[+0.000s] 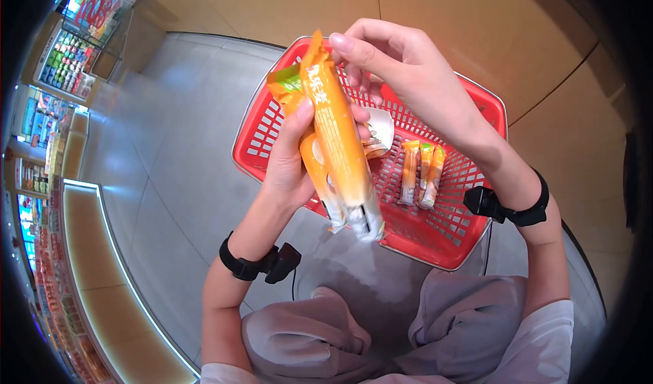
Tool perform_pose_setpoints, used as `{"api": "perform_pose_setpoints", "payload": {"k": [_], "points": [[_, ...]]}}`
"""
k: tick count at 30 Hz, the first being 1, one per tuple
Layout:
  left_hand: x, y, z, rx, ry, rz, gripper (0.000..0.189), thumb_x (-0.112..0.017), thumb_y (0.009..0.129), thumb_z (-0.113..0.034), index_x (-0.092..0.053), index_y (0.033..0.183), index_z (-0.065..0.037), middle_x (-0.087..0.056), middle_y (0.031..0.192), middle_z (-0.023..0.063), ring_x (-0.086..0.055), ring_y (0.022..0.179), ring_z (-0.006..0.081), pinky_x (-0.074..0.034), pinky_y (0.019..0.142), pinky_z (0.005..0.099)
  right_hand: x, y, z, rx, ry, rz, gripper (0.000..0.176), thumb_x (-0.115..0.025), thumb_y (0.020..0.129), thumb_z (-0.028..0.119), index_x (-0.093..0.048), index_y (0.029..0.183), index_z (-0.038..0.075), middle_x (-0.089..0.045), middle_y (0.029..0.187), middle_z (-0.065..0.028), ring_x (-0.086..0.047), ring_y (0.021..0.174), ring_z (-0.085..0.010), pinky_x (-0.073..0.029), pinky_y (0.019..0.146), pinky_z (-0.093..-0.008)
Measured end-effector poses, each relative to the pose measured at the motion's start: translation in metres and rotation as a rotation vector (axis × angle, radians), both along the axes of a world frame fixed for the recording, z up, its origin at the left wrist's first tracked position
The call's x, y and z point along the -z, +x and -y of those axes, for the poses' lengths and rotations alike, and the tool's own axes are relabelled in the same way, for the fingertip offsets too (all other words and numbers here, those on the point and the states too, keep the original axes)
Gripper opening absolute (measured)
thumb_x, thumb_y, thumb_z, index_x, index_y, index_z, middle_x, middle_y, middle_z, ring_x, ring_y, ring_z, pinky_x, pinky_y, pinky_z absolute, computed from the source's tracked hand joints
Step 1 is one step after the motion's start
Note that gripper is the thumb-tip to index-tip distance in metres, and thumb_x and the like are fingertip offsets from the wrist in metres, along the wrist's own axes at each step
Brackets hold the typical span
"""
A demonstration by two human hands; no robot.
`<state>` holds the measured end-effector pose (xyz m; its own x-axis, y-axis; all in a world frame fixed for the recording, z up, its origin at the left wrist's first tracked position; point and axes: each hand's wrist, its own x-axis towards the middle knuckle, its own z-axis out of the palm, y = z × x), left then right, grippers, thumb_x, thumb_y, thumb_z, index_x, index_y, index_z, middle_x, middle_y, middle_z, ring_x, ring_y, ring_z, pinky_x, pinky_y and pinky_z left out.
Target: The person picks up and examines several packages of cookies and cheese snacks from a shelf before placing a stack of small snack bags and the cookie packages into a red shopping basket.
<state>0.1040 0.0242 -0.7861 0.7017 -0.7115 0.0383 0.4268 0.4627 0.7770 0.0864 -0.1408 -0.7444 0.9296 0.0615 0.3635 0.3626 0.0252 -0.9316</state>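
Note:
My left hand [289, 159] grips orange snack packets [333, 132] with white lettering and silvery lower ends. Its thumb lies across the front and its fingertips show behind the right side. At least two packets overlap in that grasp, one with a green patch near its top. My right hand [401, 61] hovers beside the packets' upper end, thumb tip close to the orange corner, fingers loosely curved and apart. Below both hands is a red plastic basket [264, 115]. Inside it lie several slim orange packets [422, 173] side by side, and a white-and-brown package [381, 131] partly hidden by my left fingers.
The basket stands on a grey tiled floor [183, 105] in front of my bent knees [306, 329]. Tan panels [449, 3] rise behind and to the right. At the left are a lit curved counter [109, 275] and stocked shelves [68, 57]. Black straps circle both my forearms.

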Motion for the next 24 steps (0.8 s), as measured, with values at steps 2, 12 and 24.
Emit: {"api": "perform_pose_setpoints", "payload": {"k": [2,12,24], "points": [[-0.008,0.003,-0.001,-0.101,0.033,0.047,0.046,-0.045,0.088,-0.041,-0.045,0.114,-0.003,-0.055,0.104,0.0122,-0.056,0.094,0.0198,-0.05,0.078,0.0331,0.007,0.002,0.0,-0.026,0.014,-0.022,0.033,-0.052,0.089,0.03,-0.057,0.082,-0.002,-0.055,0.068,-0.0013,-0.051,0.062,-0.0049,-0.042,0.056,-0.0208],[-0.011,0.012,-0.011,-0.406,0.026,0.106,0.041,-0.048,0.089,-0.034,-0.046,0.113,0.0,-0.056,0.103,0.011,-0.054,0.088,0.015,-0.044,0.079,0.03,0.02,-0.005,0.003,-0.161,-0.08,-0.172,0.034,-0.053,0.088,0.033,-0.059,0.09,0.0,-0.057,0.071,-0.0007,-0.053,0.067,-0.0061,-0.044,0.064,-0.0216],[0.001,0.029,-0.014,-0.461,0.126,0.04,0.033,-0.061,0.082,-0.017,-0.049,0.107,0.0,-0.058,0.096,0.0097,-0.059,0.088,0.017,-0.049,0.078,0.0302,0.039,0.034,0.012,-0.336,-0.283,-0.23,0.026,-0.062,0.082,0.024,-0.061,0.093,0.0,-0.061,0.083,-0.0023,-0.056,0.081,-0.0063,-0.044,0.075,-0.0231]]}}
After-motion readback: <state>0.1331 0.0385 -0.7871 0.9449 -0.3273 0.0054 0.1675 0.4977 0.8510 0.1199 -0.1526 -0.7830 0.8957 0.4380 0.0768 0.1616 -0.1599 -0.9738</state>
